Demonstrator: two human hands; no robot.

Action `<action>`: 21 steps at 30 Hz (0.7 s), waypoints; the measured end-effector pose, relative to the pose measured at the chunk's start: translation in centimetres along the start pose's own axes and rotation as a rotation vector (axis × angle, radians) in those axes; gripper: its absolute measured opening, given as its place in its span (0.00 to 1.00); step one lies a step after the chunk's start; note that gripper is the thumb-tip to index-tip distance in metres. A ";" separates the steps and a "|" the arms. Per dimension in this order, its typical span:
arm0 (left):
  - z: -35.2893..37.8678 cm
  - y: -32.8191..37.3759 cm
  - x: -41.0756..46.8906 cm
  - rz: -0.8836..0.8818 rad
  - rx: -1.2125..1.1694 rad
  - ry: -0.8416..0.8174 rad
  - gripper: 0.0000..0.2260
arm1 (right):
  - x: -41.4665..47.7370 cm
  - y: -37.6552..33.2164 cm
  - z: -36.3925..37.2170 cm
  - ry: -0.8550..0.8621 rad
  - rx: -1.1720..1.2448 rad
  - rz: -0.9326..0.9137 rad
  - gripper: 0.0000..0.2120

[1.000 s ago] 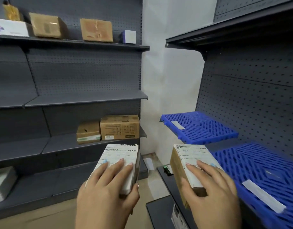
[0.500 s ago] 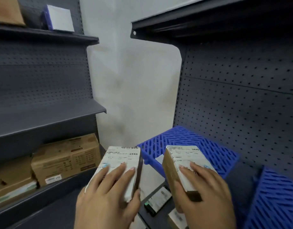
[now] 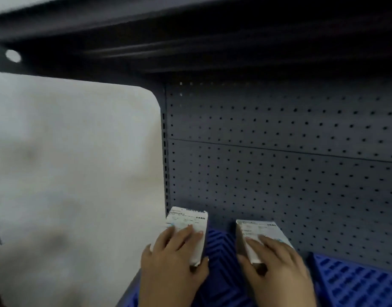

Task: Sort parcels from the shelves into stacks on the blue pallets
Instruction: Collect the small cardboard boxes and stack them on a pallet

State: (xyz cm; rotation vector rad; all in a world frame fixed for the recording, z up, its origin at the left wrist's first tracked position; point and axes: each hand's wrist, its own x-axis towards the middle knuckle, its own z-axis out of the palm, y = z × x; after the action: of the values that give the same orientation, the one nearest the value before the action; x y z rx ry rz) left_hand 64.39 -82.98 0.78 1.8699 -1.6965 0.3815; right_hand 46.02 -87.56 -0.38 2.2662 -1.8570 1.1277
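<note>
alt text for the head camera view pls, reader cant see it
The left hand holds a white-labelled parcel and the right hand holds a second parcel, both over a blue pallet beside a second pallet. Behind is a perforated back panel, with a shelf overhead and a white wall at left.

The top label (image 3: 187,218) on the left parcel (image 3: 198,249) shows rows of dark print and a bolder line along its far edge, but blur leaves no word or number I can read. My left hand (image 3: 170,262) covers its lower half. The right parcel (image 3: 241,240) has a similar label (image 3: 255,229), perhaps with fainter print, and it is just as unreadable.
</note>
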 end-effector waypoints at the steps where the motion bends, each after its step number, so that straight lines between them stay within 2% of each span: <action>1: 0.8 -0.3 0.8 0.027 -0.015 -0.033 0.21 | 0.3 -0.2 0.4 -0.013 -0.023 0.030 0.23; 6: 3.5 -2.1 3.4 0.087 -0.069 -0.164 0.21 | 0.9 -1.6 2.7 -0.088 -0.127 0.110 0.23; 11: 4.6 -3.5 4.6 0.115 -0.041 -0.249 0.25 | 0.5 -1.9 4.0 -0.102 -0.265 0.174 0.26; 15: 4.2 -3.5 4.7 0.145 -0.047 -0.380 0.27 | 0.2 -2.4 3.6 -0.112 -0.268 0.202 0.27; 17: 4.0 -3.6 4.6 0.141 -0.056 -0.410 0.27 | 0.1 -2.8 3.0 -0.169 -0.285 0.234 0.28; 21: 2.6 -3.8 4.9 0.151 -0.030 -0.477 0.29 | -0.6 -3.1 1.2 -0.202 -0.270 0.222 0.34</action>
State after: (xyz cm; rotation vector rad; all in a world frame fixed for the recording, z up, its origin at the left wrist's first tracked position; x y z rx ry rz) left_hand 68.40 -88.36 0.63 1.9200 -2.1460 -0.0433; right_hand 49.25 -86.64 -0.21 2.1316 -2.2236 0.6299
